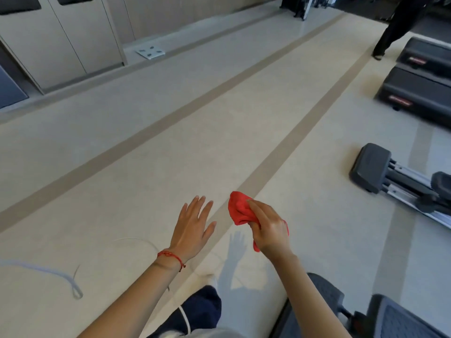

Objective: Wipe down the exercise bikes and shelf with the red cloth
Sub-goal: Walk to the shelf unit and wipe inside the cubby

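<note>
My left hand (192,228) hangs open, fingers spread, holding nothing, out over the floor (146,142). Just to its right my right hand (268,230) is closed around the cloth (240,209), which is bunched up, most of it sticking out ahead of my fingers and a bit trailing below my palm. Nothing is under either hand but floor, so I judge I am between surfaces, on my way to the next thing. To do this well I should use the free hand to fold the cloth flat into a pad before I reach anything; a wad wipes poorly. Gym machines (395,176) sit well off to the right of my right hand, and another machine (390,318) lies below it; I cannot tell which are bikes, and I see no shelf.
</note>
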A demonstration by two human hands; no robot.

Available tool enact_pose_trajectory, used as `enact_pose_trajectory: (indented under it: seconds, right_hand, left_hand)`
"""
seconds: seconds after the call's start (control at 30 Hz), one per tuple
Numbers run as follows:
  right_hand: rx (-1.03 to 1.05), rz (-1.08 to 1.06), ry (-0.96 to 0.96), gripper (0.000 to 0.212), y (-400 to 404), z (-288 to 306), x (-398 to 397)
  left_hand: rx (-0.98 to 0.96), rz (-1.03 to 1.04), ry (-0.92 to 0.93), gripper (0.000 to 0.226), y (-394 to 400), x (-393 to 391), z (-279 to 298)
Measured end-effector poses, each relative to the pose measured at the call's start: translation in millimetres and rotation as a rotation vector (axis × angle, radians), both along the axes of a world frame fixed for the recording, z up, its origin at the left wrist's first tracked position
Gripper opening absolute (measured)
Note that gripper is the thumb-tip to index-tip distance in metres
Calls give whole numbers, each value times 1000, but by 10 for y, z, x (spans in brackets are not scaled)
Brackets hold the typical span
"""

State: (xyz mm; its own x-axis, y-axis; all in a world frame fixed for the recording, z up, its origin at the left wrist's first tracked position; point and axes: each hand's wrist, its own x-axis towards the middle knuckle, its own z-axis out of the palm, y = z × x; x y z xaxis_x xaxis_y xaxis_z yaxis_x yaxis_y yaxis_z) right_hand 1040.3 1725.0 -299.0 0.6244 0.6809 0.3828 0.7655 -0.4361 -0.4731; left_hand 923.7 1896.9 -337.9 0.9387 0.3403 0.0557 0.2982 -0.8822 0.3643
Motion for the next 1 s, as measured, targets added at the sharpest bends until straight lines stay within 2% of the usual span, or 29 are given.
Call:
enact_pose_trajectory:
  seconds: [0.3, 0.7, 1.0]
  right_hand:
    - [5, 146, -35, 37, 1059, 73, 1150]
    - [-6, 574, -2, 41, 2661, -4, 2489]
    - [-8, 812, 43, 42, 3610, -12, 3174]
  left_hand:
    - [3, 127, 9, 64, 858, 933, 55]
    - [-10, 586, 19, 67, 1757, 1804, 82]
    - [-36, 827, 22, 65, 2218, 2294, 130]
